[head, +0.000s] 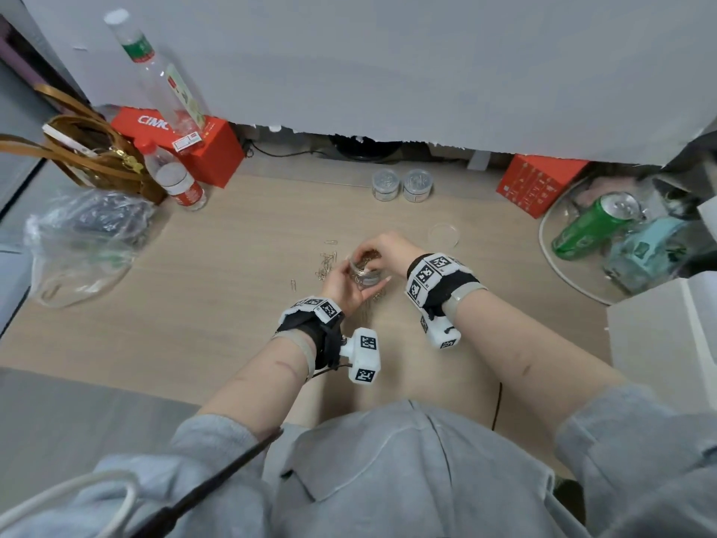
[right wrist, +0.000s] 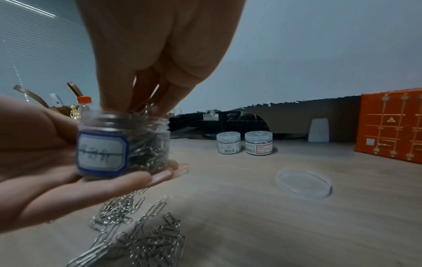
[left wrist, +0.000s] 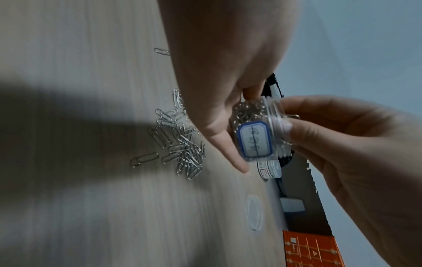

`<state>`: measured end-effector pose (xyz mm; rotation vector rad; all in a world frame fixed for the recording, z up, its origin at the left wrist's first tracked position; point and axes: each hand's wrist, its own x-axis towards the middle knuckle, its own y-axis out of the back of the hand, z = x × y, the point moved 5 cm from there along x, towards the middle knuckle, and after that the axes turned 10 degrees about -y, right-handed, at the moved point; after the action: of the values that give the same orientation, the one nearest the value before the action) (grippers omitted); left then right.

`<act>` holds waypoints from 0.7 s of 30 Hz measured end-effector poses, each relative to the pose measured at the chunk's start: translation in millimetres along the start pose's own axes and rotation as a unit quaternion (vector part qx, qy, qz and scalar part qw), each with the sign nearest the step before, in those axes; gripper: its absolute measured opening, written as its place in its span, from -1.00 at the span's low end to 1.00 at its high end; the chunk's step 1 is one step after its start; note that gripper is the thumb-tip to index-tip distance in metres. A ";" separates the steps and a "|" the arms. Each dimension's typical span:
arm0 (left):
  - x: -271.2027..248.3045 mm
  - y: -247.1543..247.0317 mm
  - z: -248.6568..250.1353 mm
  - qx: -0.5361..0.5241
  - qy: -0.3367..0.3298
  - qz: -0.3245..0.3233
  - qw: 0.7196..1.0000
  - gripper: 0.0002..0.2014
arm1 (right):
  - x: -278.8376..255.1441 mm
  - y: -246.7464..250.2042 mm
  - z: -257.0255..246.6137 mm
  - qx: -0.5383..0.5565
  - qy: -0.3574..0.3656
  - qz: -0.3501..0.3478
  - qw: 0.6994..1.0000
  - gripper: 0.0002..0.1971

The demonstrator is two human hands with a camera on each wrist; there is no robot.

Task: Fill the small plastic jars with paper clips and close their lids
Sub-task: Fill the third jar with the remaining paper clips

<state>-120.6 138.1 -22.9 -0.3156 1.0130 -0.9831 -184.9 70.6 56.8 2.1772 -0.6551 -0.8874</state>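
Note:
My left hand (head: 340, 283) holds a small clear jar (head: 363, 274) above the table; it bears a blue-edged label (right wrist: 101, 153) and is almost full of paper clips. The jar lies across that hand's fingers (right wrist: 80, 187). My right hand (head: 390, 250) is over the jar's open mouth, its bunched fingertips (right wrist: 146, 106) pinching paper clips there. Loose paper clips (head: 328, 262) lie on the table just left of the jar and under it (right wrist: 137, 234). The jar's clear lid (head: 444, 235) lies flat to the right. Two closed, filled jars (head: 401, 185) stand at the back.
A crumpled plastic bag (head: 85, 242), a brown handbag (head: 97, 153), water bottles (head: 176, 180) and a red box (head: 209, 153) crowd the left. Another red box (head: 539, 184) and a clear tub with a green can (head: 593, 223) sit to the right.

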 end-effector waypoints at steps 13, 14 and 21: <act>3.0 -17.7 0.6 -0.021 -0.031 0.013 0.999 -0.67 | -6.8 21.3 19.3 0.103 0.023 0.072 0.992 -0.83; 3.3 -17.3 -0.3 -0.020 -0.032 0.017 0.999 -0.65 | -7.3 22.6 22.7 0.110 0.022 0.089 0.990 -0.82; -0.6 -15.9 -3.0 0.006 0.002 0.002 1.000 -0.56 | -11.0 17.8 51.8 0.208 -0.007 0.184 0.961 -0.72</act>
<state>-131.7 130.3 -14.2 -0.3010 1.0097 -0.9859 -233.9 45.6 47.0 2.2939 -1.3015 -0.6049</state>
